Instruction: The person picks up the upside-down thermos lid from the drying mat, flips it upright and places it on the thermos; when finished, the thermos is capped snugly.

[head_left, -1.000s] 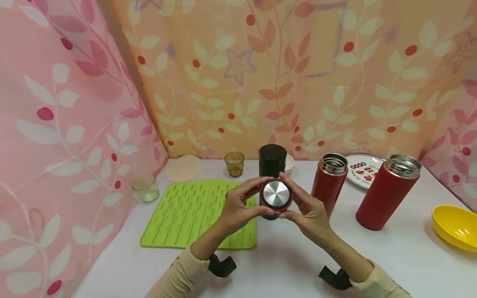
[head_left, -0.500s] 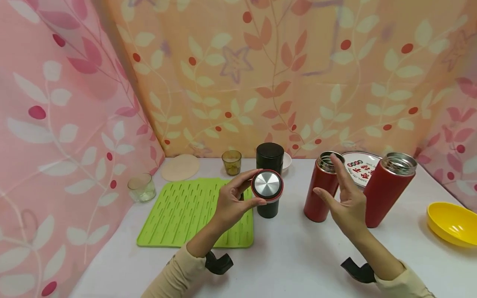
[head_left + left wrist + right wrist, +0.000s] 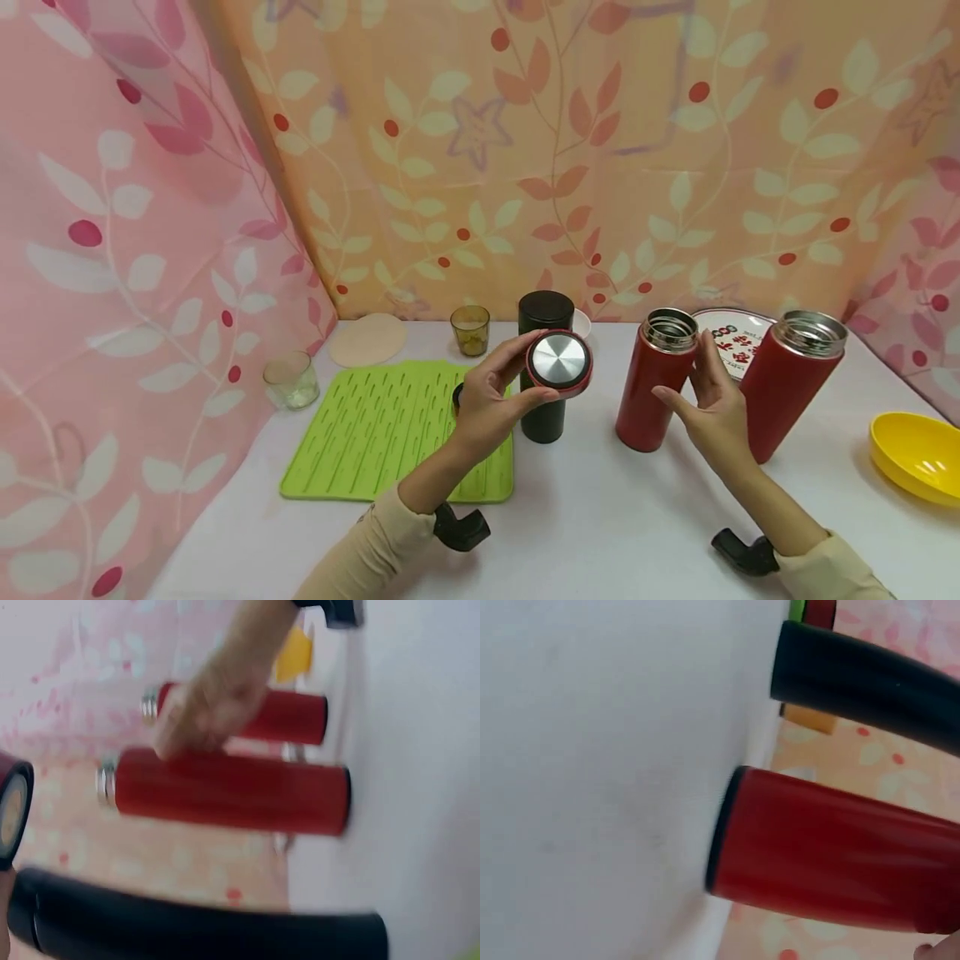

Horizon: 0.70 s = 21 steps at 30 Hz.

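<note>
In the head view my left hand (image 3: 498,396) pinches a round lid (image 3: 558,364) with a brushed steel top, black ring and red side. It is held up in front of a black cylindrical flask (image 3: 543,421). My right hand (image 3: 716,408) grips the nearer red thermos bottle (image 3: 647,387) at its upper right side, thumb in front and fingers reaching behind. This bottle stands upright, its steel threaded mouth uncovered. Blurred in the left wrist view, the right hand (image 3: 214,712) overlaps that bottle (image 3: 232,791). The right wrist view shows the bottle's lower body (image 3: 825,851).
A second, wider uncovered red thermos (image 3: 787,392) stands just right of my right hand. Behind are a printed plate (image 3: 738,342), a white bowl (image 3: 582,325) and an amber glass (image 3: 470,332). At left lie a green drying mat (image 3: 375,442) and a clear glass (image 3: 292,382); a yellow bowl (image 3: 918,458) sits right.
My right hand has let go of the lid and moved right to the nearer red thermos. My left hand keeps the lid, which has risen slightly.
</note>
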Motion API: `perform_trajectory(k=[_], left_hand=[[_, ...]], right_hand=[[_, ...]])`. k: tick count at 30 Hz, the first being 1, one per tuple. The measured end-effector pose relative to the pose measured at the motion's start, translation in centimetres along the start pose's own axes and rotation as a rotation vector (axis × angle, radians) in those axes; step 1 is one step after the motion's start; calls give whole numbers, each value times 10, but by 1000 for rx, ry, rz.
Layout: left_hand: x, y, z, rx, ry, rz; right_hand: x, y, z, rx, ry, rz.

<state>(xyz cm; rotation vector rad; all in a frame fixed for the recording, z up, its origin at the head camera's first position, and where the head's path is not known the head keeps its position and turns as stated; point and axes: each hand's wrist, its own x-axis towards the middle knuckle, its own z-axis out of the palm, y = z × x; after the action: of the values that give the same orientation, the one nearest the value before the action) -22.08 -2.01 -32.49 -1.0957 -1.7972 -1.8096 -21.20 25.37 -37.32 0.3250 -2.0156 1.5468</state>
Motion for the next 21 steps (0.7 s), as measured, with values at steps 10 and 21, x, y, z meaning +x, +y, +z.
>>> perform_trajectory(k=[10, 21], left_hand=[[30, 20, 54, 34, -44, -26], [71, -4, 95, -181, -16, -221]], right_hand=[[0, 18, 1, -59, -41, 58], [1, 17, 1, -38, -22, 59]])
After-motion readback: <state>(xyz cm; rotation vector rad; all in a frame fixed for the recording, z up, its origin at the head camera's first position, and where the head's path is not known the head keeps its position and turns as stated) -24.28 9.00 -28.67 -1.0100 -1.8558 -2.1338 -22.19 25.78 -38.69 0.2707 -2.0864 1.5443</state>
